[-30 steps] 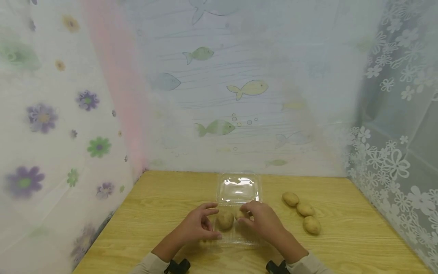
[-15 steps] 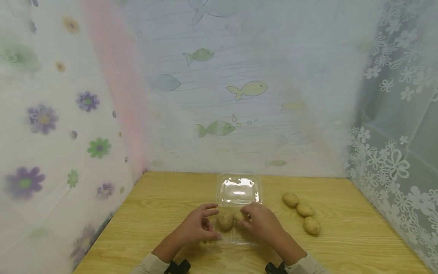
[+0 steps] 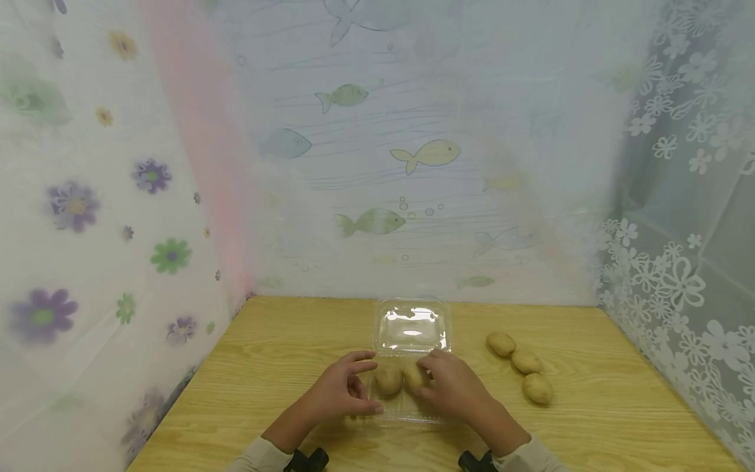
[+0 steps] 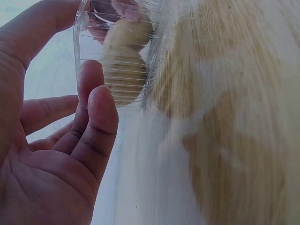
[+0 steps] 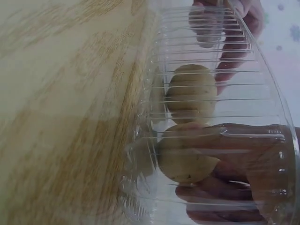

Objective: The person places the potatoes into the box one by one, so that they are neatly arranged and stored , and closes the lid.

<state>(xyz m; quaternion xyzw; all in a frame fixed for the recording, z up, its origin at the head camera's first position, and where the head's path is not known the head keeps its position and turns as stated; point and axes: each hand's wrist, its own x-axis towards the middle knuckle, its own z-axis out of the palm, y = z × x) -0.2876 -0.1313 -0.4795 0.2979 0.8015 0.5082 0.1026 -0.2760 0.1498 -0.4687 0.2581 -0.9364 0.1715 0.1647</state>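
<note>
Two potatoes sit side by side in the base of a clear plastic clamshell box (image 3: 404,416), its lid (image 3: 411,324) folded back. My left hand (image 3: 342,387) spans the box's left side, its thumb reaching the front rim; its fingers are loosely bent in the left wrist view, beside the ribbed wall. The left potato (image 3: 388,380) is untouched by it. My right hand (image 3: 457,387) holds the right potato (image 3: 415,377) between thumb and fingers. Through the clear wall in the right wrist view, thumb and fingers show around this nearer potato (image 5: 185,157).
To the right of the box, three more potatoes (image 3: 527,361) lie in a slanting row on the wooden table (image 3: 265,347). Flowered and fish-printed sheets (image 3: 413,262) hang along the sides and back of the table.
The right potato has shifted slightly left, up to the other one, and more of it shows as my right fingers have drawn slightly back. My left hand has stayed put.
</note>
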